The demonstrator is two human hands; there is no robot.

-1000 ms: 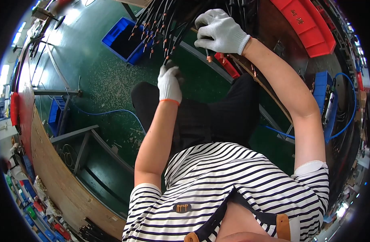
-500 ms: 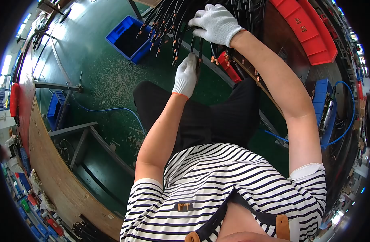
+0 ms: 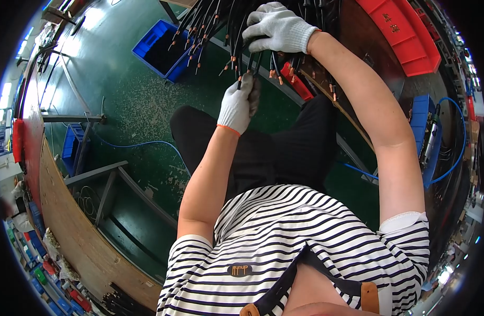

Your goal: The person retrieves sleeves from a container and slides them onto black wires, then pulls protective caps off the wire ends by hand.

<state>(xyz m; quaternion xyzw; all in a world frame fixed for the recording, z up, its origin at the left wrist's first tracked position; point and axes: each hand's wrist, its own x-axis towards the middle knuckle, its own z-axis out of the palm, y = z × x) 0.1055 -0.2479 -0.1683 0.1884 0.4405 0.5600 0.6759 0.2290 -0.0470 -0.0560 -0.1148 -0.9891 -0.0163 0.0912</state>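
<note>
Both my hands wear white knit gloves. My left hand (image 3: 237, 104) is closed round the lower end of a black cable, its fingertips just below the hanging bundle. Above and to the right, my right hand (image 3: 279, 29) lies across the bundle with bent fingers and thumb gripping black cable higher up. Many black cables (image 3: 232, 26) hang at the table's edge, with bare copper-coloured ends (image 3: 273, 73) pointing down toward me. My fingers and palms hide how many cables each hand grips.
A blue bin (image 3: 165, 55) with dark contents stands on the green floor to the left. Red trays (image 3: 402, 39) lie on the table at right, near a blue holder (image 3: 421, 124) with a hose. A wooden board (image 3: 84, 226) edges the left side.
My left hand has moved slightly left and down and turned, staying on the cable. My right hand has shifted a little. The hanging cable ends have swung and spread differently.
</note>
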